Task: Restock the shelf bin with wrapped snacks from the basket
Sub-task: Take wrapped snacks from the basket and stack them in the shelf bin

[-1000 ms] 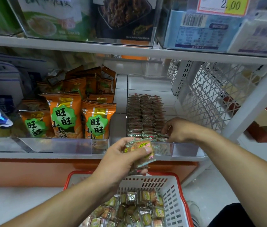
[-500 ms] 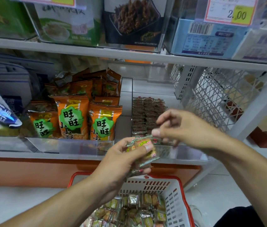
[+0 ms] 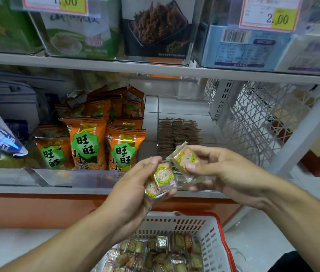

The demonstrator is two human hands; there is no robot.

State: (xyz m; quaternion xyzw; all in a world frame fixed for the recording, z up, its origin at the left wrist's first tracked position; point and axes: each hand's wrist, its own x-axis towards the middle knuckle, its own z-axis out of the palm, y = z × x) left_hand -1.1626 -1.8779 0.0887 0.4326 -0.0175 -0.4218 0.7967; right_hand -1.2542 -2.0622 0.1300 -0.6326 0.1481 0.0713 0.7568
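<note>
I see my right hand pinching one wrapped snack, thumb on its face, grip closed on it just in front of the shelf bin. My left hand holds a small stack of snacks in a curled grip, touching the right one's wrapper. Both hover above the basket, full of more.

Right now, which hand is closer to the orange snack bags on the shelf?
Left. The left hand is just below and right of the orange snack bags; the right hand is farther right, before the clear bin.
</note>
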